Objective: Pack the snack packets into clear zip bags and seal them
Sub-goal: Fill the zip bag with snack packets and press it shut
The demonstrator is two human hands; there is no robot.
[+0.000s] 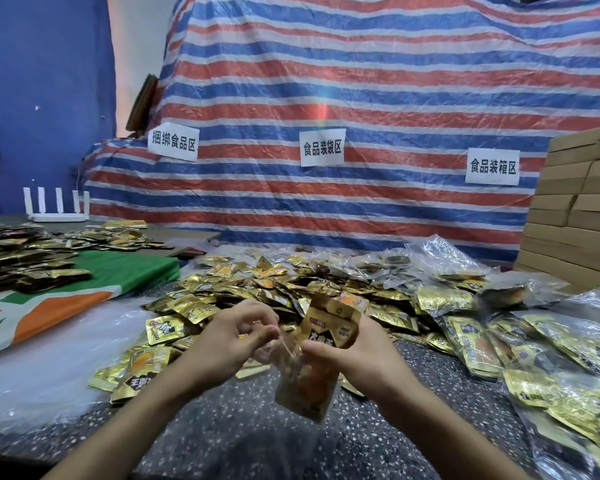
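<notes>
Roughly centre frame: the clear zip bag's (303,386) mouth is hard to make out, partly hidden between the hands. Left hand (227,341) pinches its edge. Right hand (355,355) grips the bag around a gold snack packet (329,329) sticking half out (orange contents lower inside). Loose packet pile (243,289) behind. Filled bags (568,344) lower right, cut off by the frame.
</notes>
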